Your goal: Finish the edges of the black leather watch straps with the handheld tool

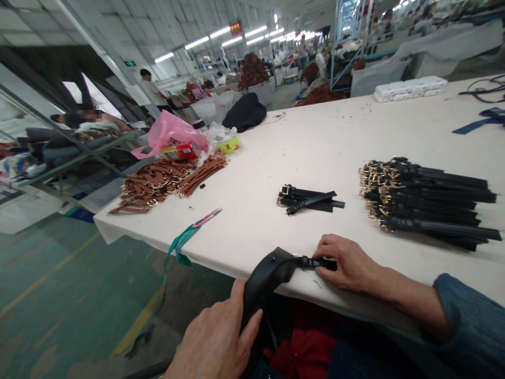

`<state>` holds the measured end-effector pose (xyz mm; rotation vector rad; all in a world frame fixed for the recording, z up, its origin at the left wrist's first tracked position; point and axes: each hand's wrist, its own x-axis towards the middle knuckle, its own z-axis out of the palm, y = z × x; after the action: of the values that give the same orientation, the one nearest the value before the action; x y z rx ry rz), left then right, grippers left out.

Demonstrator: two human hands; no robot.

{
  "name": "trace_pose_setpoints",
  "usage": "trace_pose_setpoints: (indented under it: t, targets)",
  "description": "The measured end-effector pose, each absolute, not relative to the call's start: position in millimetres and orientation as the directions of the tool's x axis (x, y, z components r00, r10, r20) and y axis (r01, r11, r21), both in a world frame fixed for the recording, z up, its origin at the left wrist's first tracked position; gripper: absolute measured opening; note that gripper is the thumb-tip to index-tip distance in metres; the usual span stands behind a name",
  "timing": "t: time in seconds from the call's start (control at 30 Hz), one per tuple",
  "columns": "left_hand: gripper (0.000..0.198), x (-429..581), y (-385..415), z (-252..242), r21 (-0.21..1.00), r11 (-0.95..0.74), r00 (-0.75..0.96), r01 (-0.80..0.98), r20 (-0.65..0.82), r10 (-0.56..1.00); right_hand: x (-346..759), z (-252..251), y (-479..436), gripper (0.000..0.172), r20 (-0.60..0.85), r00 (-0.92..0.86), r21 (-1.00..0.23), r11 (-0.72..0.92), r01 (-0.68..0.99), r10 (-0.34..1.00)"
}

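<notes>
Plainly, the strap (305, 262) lies between right fingers (325, 248).

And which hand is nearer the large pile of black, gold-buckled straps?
Right: the right hand is in front of the pile, slightly left; the left hand, holding a smooth, curved black piece, is farther left.

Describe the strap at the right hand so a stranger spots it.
Find the white table and its near edge. A curved black piece extends from the left hand, and the black strap runs from its end to the right hand. Unlike those in the small strap pile and large strap pile beyond, it is held.
</notes>
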<state>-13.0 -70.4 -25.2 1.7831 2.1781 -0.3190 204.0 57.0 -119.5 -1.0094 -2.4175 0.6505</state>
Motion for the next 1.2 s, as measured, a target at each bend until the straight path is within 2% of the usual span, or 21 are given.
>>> trace_pose_setpoints:
  t: [0.13,0.43,0.57,0.77,0.87,1.0,1.1,1.2]
  targets:
    - [0.032,-7.2,-73.4,-24.8,0.029,0.186,-0.159,0.982,-0.402,0.902,202.0,-121.9,56.2,0.019,0.214,-0.622,-0.566,0.615,0.549,0.753]
    - [0.036,-11.2,-54.4,-37.2,0.013,0.154,-0.146,0.988,-0.252,0.957,204.2,-127.2,56.2,0.024,0.211,-0.644,-0.571,0.628,0.529,0.735]
    - [0.033,-14.7,-54.2,-34.8,0.067,0.172,-0.147,0.983,-0.279,0.949,204.5,-122.6,55.5,0.028,0.203,-0.692,-0.557,0.663,0.501,0.693]
    - [0.029,-15.9,-66.0,-24.0,0.068,0.216,-0.181,0.974,-0.341,0.923,205.0,-116.3,55.4,0.022,0.170,-0.691,-0.582,0.637,0.505,0.703]
    - [0.029,-12.1,-72.1,-19.5,0.078,0.228,-0.180,0.971,-0.396,0.901,203.8,-116.9,56.2,0.024,0.160,-0.693,-0.588,0.632,0.505,0.703]
    - [0.040,1.8,-75.9,-17.8,-0.038,0.192,-0.185,0.981,-0.500,0.846,203.0,-118.1,57.5,0.025,0.149,-0.690,-0.596,0.621,0.509,0.708]
    - [0.045,14.0,-73.8,-20.1,-0.094,0.165,-0.190,0.982,-0.477,0.858,204.0,-118.5,58.8,0.025,0.134,-0.693,-0.604,0.612,0.510,0.708]
    - [0.044,23.3,-67.5,-22.3,-0.127,0.144,-0.184,0.981,-0.417,0.890,204.6,-120.7,60.2,0.036,0.125,-0.659,-0.626,0.574,0.528,0.742]
